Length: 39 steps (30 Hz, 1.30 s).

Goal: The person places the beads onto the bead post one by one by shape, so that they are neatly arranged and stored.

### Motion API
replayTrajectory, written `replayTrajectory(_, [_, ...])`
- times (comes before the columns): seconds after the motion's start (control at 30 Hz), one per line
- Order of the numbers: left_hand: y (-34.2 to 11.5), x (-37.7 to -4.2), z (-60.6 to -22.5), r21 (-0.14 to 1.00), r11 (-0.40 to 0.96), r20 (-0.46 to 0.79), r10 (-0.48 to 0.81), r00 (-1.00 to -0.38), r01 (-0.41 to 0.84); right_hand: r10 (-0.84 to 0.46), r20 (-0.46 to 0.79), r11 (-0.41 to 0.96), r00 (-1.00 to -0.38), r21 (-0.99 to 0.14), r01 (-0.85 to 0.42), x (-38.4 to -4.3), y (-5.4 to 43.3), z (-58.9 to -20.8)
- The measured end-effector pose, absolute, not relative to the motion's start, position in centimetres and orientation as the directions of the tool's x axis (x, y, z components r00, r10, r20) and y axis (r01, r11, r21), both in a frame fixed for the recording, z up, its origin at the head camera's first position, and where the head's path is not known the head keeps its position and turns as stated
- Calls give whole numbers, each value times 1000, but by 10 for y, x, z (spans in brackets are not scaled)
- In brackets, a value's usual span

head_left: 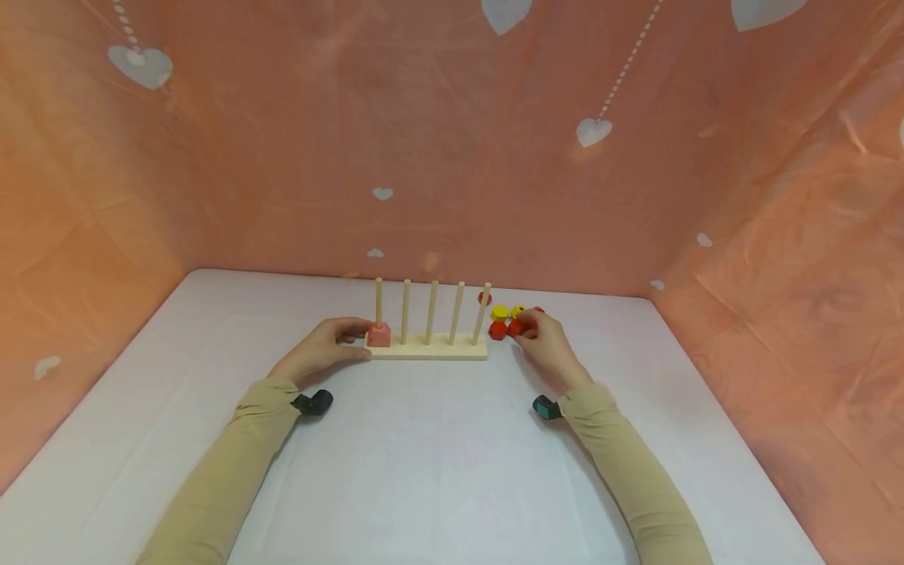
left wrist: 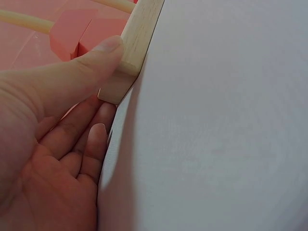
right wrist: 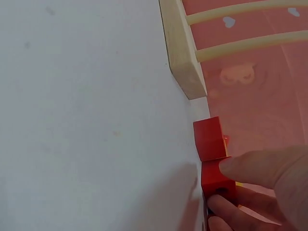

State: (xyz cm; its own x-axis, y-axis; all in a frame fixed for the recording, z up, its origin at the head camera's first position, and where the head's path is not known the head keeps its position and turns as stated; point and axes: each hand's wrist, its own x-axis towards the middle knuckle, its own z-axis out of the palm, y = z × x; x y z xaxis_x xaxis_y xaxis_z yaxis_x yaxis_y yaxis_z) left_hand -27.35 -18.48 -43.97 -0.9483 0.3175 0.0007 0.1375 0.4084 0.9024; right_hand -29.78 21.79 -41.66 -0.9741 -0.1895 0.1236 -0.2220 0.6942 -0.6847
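Red and faceted, a holed bead (right wrist: 212,177) sat pinched in the narrowed right grip (head_left: 547,345), touching its red twin (right wrist: 209,139); lifting straight up looked cleanest, with the left grip (head_left: 321,348) curled round one end of the pale wooden peg rack (head_left: 427,353).

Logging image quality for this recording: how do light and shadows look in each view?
Head view: brightest, with a faint shadow by the right hand on the white table; left wrist view: dimmer, a soft shadow beside the left hand, starting near the wooden base; right wrist view: also dim, a soft shadow beside the held red block.
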Motion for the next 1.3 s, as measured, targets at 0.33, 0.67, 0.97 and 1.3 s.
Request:
replayTrajectory(0.33, [-186,-274,-440,902,406,11,323,-946,149,-165,103,718,-981,-669,-191,-301,213,-421])
replayTrajectory(0.67, [-186,-277,-441,897,401,45,340,-939,188,-190,110,693,-976,-688,-213,-303,214,-423])
replayTrajectory(0.97, [-186,-277,-442,889,408,60,343,-937,206,-234,99,681,-967,-693,-236,-296,220,-421])
replayTrajectory(1.3, [-185,-275,-441,896,412,23,328,-944,165,-163,150,610,-975,-762,-219,-287,225,-413])
